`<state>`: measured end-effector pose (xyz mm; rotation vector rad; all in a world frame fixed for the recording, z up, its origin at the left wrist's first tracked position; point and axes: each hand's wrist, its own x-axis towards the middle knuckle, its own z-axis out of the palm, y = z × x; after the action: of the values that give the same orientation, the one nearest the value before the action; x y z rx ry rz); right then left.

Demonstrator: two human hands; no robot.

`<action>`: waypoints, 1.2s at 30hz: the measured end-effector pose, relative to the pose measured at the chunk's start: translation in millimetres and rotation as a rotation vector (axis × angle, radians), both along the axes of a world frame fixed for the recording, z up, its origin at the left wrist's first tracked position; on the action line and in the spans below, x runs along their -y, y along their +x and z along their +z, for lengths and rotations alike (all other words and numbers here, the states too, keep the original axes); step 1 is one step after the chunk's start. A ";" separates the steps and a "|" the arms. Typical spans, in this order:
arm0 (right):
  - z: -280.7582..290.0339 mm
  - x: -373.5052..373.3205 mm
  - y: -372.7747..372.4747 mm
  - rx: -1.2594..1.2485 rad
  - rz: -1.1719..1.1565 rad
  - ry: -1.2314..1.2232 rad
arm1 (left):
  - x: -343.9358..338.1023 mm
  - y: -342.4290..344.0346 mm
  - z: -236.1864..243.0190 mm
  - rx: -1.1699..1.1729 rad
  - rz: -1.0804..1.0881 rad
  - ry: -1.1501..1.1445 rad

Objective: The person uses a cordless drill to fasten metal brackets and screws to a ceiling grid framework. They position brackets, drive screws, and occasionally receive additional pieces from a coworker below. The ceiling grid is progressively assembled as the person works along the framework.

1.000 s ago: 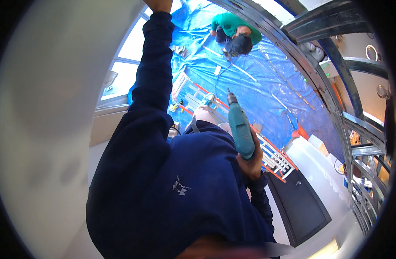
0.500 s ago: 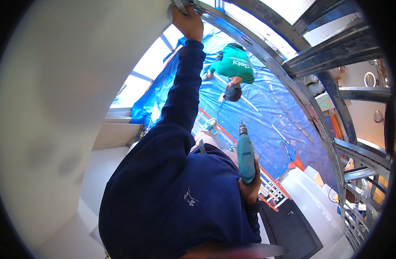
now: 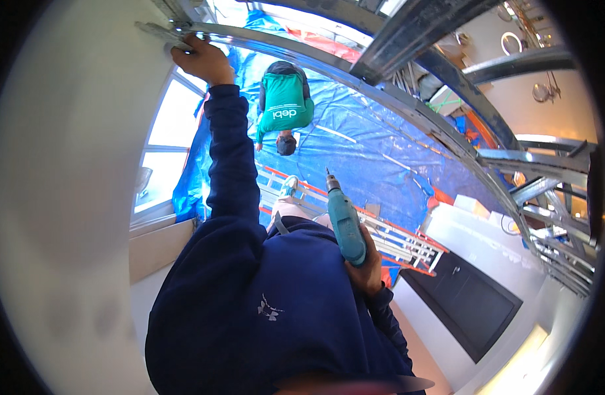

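Note:
My left hand is raised at the upper left, its fingers closed on a short grey metal piece. That piece lies against the long metal framing track, beside the pale wall panel. In front of my torso, my right hand grips a teal power drill. The drill's bit points away from me and touches nothing. Part of the right hand is hidden behind the drill body.
Below, a person in a green shirt bends over a blue tarp. An orange-and-white ladder stands under me. Metal studs cross the upper right. A dark door-like panel and white boxes are at lower right.
My view has turned, shifting much of the scene. My left hand, still with the metal piece, and the drill appear farther left. The person below has shifted posture over the tarp.

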<state>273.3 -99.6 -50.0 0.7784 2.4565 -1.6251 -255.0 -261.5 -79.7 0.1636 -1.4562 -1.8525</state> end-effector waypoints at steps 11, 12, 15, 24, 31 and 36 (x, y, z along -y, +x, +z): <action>-11.6 14.6 10.1 -0.071 -0.046 0.018 | -4.4 -7.8 -6.1 0.049 -0.015 0.181; -10.6 13.1 11.7 -0.072 -0.034 -0.002 | -2.7 -8.0 -5.7 0.070 -0.036 0.202; -6.8 11.7 13.9 -0.064 -0.034 -0.023 | 0.2 -1.1 3.4 0.130 -0.226 0.530; -8.4 18.2 21.7 -0.103 -0.080 -0.011 | -5.3 39.6 33.4 0.299 -0.242 0.161; -10.0 18.5 30.9 -0.113 -0.083 -0.038 | -9.1 47.6 27.6 0.317 -0.239 0.195; -11.5 18.9 32.1 -0.082 -0.075 0.014 | -5.9 53.1 18.6 0.287 -0.234 0.151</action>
<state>305.4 -118.6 -61.6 0.8317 2.5257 -1.7009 -201.8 -255.6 -61.1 0.3593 -1.5811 -2.2022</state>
